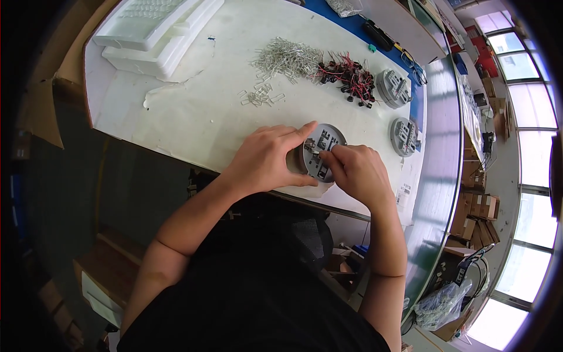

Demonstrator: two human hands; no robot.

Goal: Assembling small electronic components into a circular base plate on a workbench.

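Observation:
A round grey plastic housing (pixel 324 139) with dark slots in its face stands near the front edge of the table, tilted toward me. My left hand (pixel 264 154) is closed around its left side, thumb low and index finger at the upper rim. The fingers of my right hand (pixel 356 169) are pinched together over the housing's face, at a small silvery metal piece (pixel 315 152) whose shape is mostly hidden by the fingertips. Beyond my hands lie a heap of bent metal wire clips (pixel 288 57) and a heap of small black round parts with red and black leads (pixel 350 77).
Two similar grey housings, one farther (pixel 394 89) and one nearer (pixel 404 136), sit at the table's right. White foam trays (pixel 149 44) are stacked at the far left. A black-handled tool (pixel 378 35) lies at the back on a blue mat. Cardboard boxes (pixel 476 214) stand off to the right.

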